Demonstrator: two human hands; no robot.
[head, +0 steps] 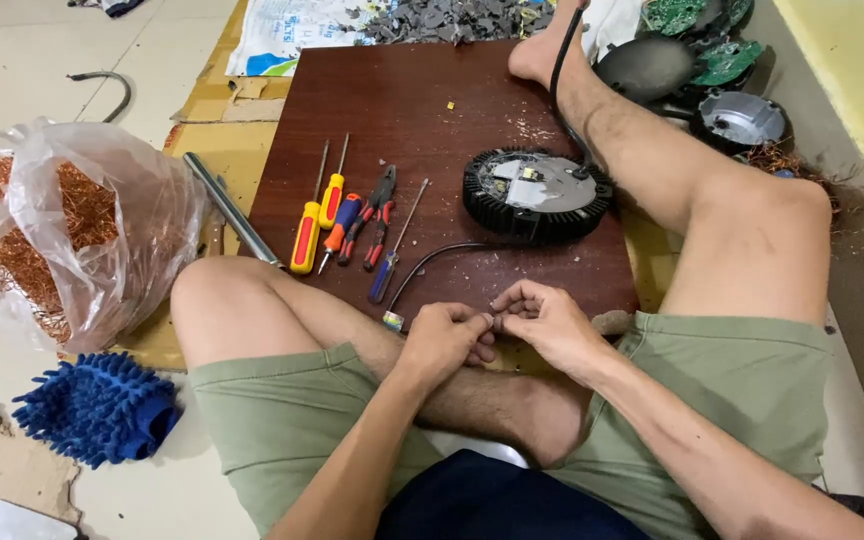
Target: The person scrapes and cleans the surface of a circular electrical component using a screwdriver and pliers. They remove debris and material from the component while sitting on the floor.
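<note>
I sit on the floor with my legs around a dark brown wooden board. My left hand and my right hand meet above my lap, fingertips pinched together on a tiny part too small to identify. Just beyond them on the board lies a round black finned lamp housing with a grey plate on top. A black cable runs from it toward my hands. Left of it lie several screwdrivers and red-handled pliers.
A clear plastic bag of copper wire sits at the left, with a blue mop-like mitt below it. A metal rod lies along the board's left edge. More lamp housings and green circuit boards are piled top right; grey scraps lie behind.
</note>
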